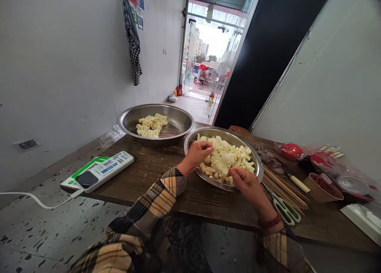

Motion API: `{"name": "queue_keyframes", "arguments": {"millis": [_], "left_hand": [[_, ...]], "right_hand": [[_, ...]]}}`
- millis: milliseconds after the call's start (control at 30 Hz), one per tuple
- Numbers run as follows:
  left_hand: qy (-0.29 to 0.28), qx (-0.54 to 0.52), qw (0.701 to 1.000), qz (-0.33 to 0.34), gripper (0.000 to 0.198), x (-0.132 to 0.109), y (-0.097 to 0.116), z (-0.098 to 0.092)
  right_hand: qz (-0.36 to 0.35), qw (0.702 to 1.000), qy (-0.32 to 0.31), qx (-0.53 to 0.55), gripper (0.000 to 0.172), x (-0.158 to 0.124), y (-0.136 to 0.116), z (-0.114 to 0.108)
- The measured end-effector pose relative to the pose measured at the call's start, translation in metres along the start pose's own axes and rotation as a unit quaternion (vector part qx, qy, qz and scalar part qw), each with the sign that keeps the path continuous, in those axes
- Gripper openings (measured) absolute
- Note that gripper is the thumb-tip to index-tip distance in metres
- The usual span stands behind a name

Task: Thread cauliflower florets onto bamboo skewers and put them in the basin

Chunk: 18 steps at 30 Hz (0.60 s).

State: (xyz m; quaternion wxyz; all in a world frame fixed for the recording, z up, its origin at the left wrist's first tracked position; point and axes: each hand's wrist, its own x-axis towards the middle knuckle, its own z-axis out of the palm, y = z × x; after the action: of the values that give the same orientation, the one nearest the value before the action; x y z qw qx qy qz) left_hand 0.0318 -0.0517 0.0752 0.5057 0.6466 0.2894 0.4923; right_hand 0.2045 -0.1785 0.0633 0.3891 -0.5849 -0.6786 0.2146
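My left hand [197,151] reaches into the near steel bowl [258,166], its fingers curled down onto the pile of cauliflower florets [226,158]. At the bowl's front rim my right hand [244,180] is closed in a pinch on a thin wooden skewer whose tip shows just above the fingers. A second steel bowl [131,120] stands farther back on the left and holds skewered cauliflower [151,126] laid in a row.
A bundle of bamboo skewers [282,185] and green-handled scissors [286,210] lie right of the near bowl. A phone [86,179] rests on a green-and-white box [110,166] at the table's left edge, with a white cable. Plastic-wrapped containers and a paper cup [323,185] crowd the right side.
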Motion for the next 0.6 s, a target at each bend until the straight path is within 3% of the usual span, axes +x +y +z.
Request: {"name": "queue_keyframes", "arguments": {"millis": [600], "left_hand": [[-0.068,0.026,0.997,0.013,0.016,0.0003,0.0005,0.0001]], "right_hand": [[0.037,0.996,-0.044,0.075,0.039,0.0051,-0.0005,-0.0034]]}}
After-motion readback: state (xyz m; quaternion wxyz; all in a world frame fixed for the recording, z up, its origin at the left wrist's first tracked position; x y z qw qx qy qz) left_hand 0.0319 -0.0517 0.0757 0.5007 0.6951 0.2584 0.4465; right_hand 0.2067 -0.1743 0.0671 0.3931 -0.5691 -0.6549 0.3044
